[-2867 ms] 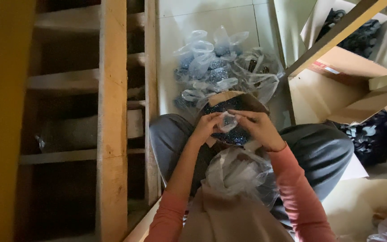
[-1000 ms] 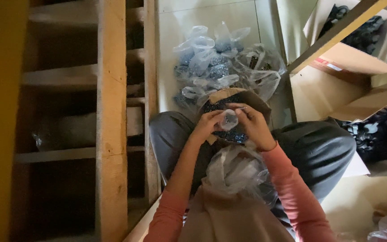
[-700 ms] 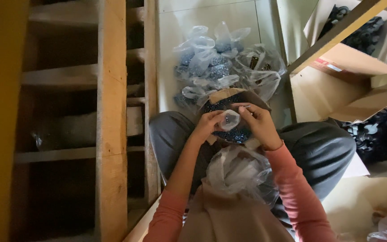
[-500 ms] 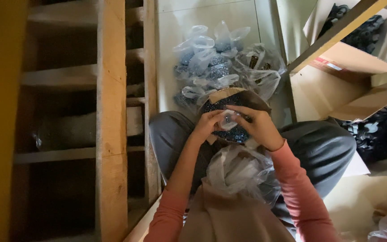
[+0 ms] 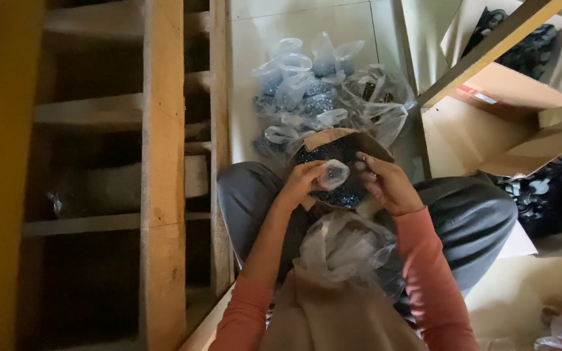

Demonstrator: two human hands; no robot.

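I sit with a small cardboard box point(image 5: 343, 140) of dark small parts point(image 5: 339, 195) between my knees. My left hand point(image 5: 304, 182) pinches a small clear plastic bag point(image 5: 333, 174) and holds it over the box. My right hand point(image 5: 385, 183) hovers just right of the bag, fingers curled and touching its edge; whether it holds any parts is hidden. A bunch of empty clear bags point(image 5: 349, 250) lies in my lap against my chest.
A heap of filled clear bags point(image 5: 323, 97) lies on the tiled floor beyond the box. A wooden rack point(image 5: 164, 162) stands at the left. Open cardboard boxes point(image 5: 502, 97) with dark parts and a slanted wooden beam point(image 5: 489, 49) are at the right.
Both hands stayed over the box, working at the small bag. The right hand has drawn slightly away to the right, and the bag's mouth now stands more open.
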